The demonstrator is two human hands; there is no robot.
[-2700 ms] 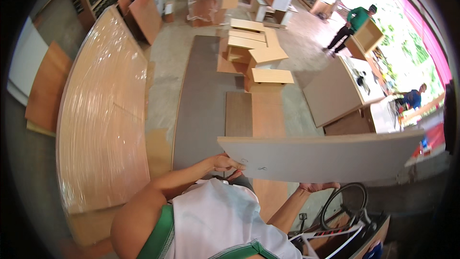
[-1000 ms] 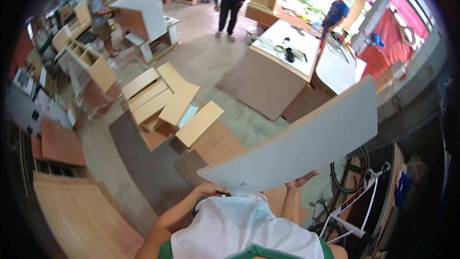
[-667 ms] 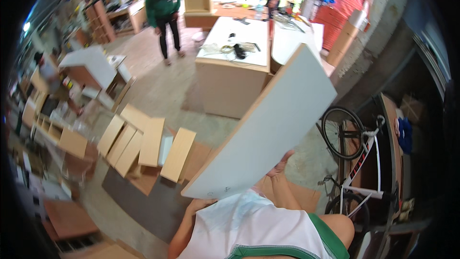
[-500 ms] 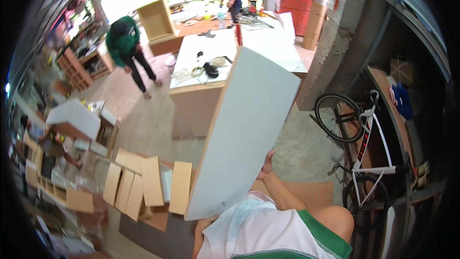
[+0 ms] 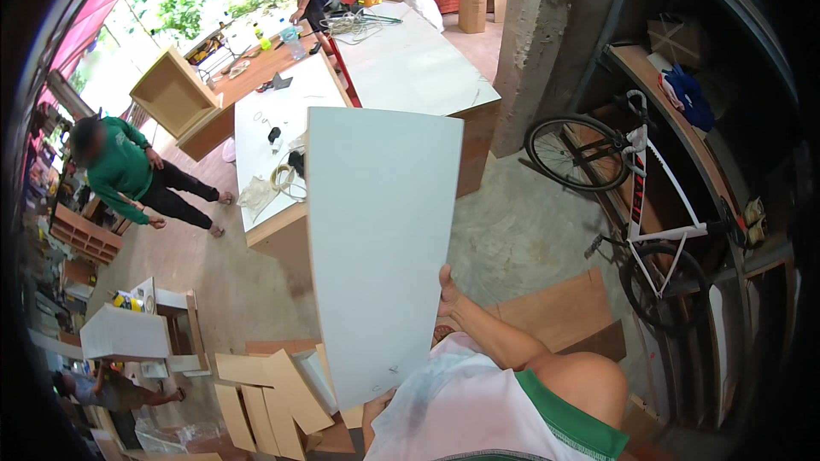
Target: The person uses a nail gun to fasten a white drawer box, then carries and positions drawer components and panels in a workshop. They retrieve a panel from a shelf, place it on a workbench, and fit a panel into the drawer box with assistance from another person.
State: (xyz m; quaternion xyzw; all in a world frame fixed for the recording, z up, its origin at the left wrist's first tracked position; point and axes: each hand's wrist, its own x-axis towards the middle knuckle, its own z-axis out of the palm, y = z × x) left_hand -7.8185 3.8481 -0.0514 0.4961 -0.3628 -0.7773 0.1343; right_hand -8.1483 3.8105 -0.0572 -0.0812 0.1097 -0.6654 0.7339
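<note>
White laminate faces the wearer on a long panel (image 5: 384,239), held in front of the chest with its far end pointing away from the body. On the panel's right edge, the right hand (image 5: 448,292) grips around the side, its thumb raised, its other fingers mostly hidden behind the board. At the near left corner of the panel, the left hand (image 5: 376,410) sits largely covered by board and shirt, so I cannot tell how its fingers are set. Both hands bear near the wearer's end, so the far end could dip if either grip slips. Just beyond the panel's left edge is a white-topped cabinet (image 5: 260,141) with cable coils (image 5: 282,179) on it; whether board and cabinet touch is unclear, but a low swing leftward could scuff the laminate or drag the cables. Past the far end lies another white tabletop (image 5: 410,68), with a concrete pillar (image 5: 534,51) to its right, hard enough to chip a corner if the panel turns wide. Near the panel's lower left, pale wooden boxes (image 5: 299,388) could catch a foot, since the board blocks the view. Well right of it stands a bicycle (image 5: 636,196); farther left, a co-worker in green (image 5: 128,171).
</note>
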